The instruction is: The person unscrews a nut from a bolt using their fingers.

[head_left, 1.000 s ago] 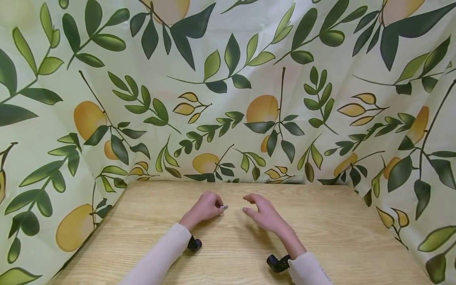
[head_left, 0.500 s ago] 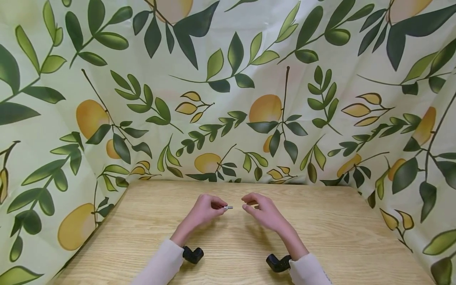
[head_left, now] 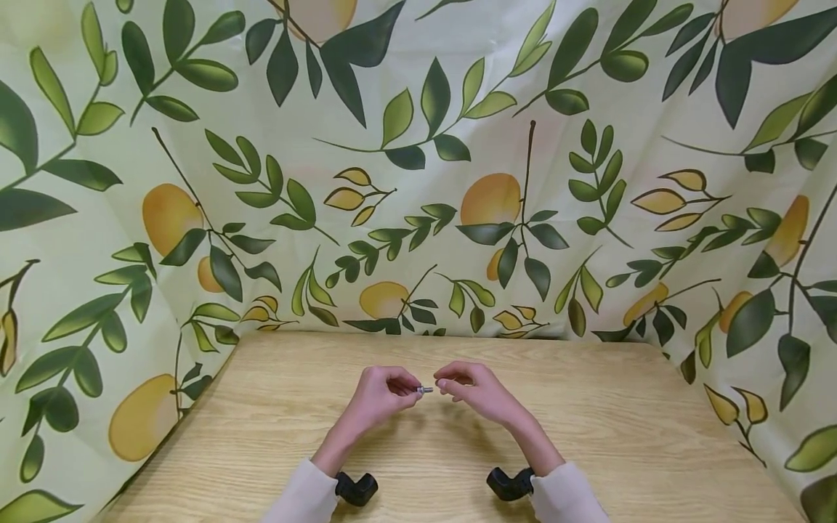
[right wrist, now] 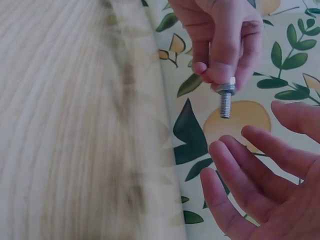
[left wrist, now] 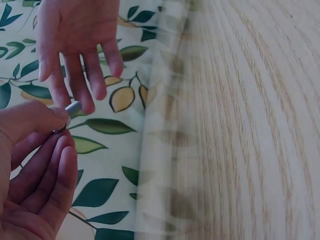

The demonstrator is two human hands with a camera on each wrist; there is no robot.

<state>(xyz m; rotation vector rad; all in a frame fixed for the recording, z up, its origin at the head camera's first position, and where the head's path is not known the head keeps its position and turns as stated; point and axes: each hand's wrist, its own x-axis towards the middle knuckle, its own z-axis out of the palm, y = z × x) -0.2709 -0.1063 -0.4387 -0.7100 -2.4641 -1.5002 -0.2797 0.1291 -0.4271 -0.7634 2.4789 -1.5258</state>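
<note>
the threaded bolt, pinched in the left hand, is best held steady while the right hand, its fingers apart and empty, is lined up.

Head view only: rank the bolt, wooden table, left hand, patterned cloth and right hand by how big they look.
Largest to smallest:
1. Patterned cloth
2. Wooden table
3. Left hand and right hand: too alike to rank
4. Bolt, by far the smallest, partly hidden in the left hand's grip

A pale, wood-grained tabletop
</note>
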